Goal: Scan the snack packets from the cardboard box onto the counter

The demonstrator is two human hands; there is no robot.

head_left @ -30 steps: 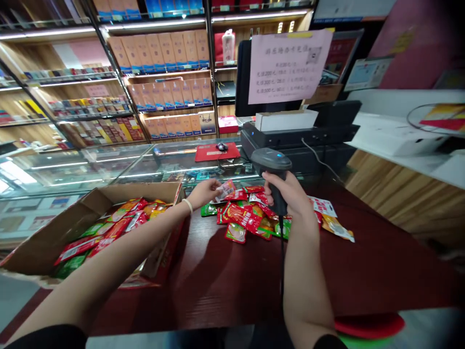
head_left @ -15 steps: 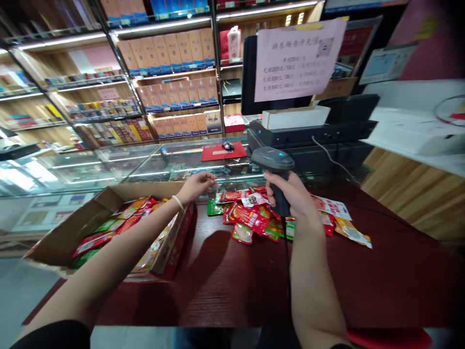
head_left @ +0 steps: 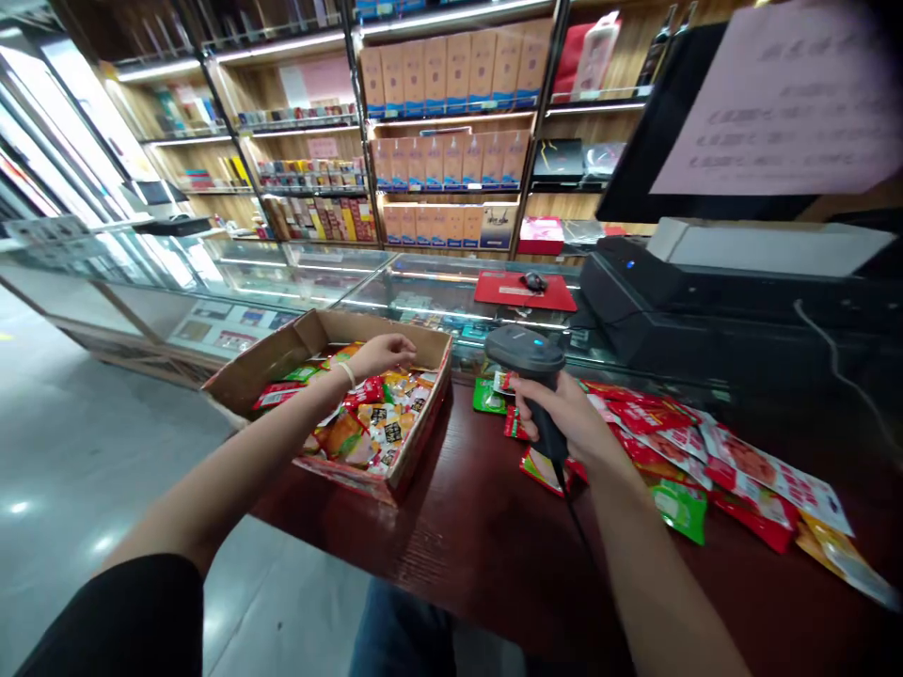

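In the head view, my right hand (head_left: 564, 414) is wrapped around the handle of a dark barcode scanner (head_left: 526, 350), whose cable hangs down. A blue light glows on the scanner's top. My left hand (head_left: 385, 353), with a pale band at the wrist, hovers over an open cardboard box (head_left: 416, 461). Its fingers are loosely bent and apart, and nothing shows in them. Inside the box lie many small snack packets (head_left: 391, 414), red, orange, green and white. More snack packets (head_left: 649, 418) are heaped on the table behind and beside my right hand, which partly hides them.
The dark red table (head_left: 451, 527) carries the box and the heap. Behind it stands a glass display counter (head_left: 430, 282) with a red mat (head_left: 486, 290) and a mouse (head_left: 534, 281). A monitor (head_left: 656, 122) with a paper sheet is at the right. Stocked shelves (head_left: 451, 122) line the back.
The view has swung left. My left hand has moved from beside the packet heap to above the box. My right hand keeps hold of the barcode scanner.
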